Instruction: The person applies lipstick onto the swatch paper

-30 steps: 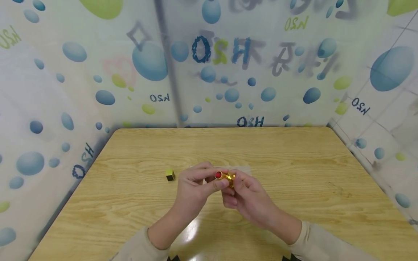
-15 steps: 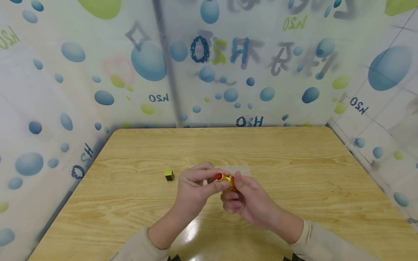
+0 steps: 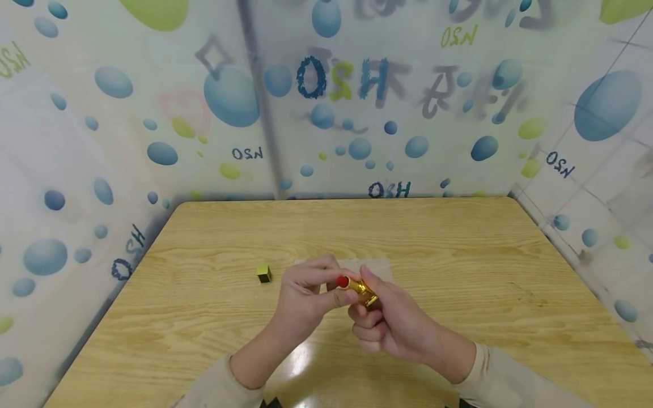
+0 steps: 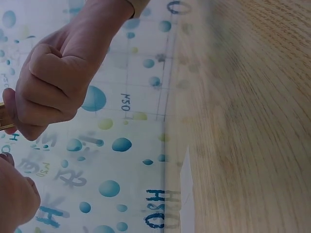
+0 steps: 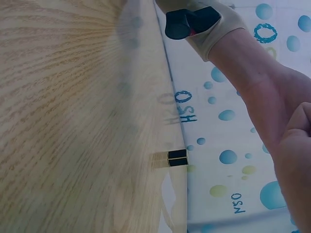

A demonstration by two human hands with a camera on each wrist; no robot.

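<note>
A lipstick (image 3: 362, 292) with a gold tube and a red tip is held between both hands above the table, tip toward the left. My left hand (image 3: 306, 292) pinches its tip end between thumb and fingers. Around the base, my right hand (image 3: 400, 326) has its thumb on top and its fingers curled underneath. In the left wrist view the right hand (image 4: 53, 85) shows curled fingers, with a bit of the gold lipstick (image 4: 6, 116) at the edge. A small black-and-gold cap (image 3: 263, 273) stands on the table left of the hands.
A pale flat sheet (image 3: 380, 268) lies on the wooden table (image 3: 459, 243) behind the hands. Patterned curtain-like walls (image 3: 357, 141) border the table at the back and sides.
The red tip stands out farther from the tube. My right hand has shifted its grip and turned, so more of the gold base shows. My left hand stays nearly in place.
</note>
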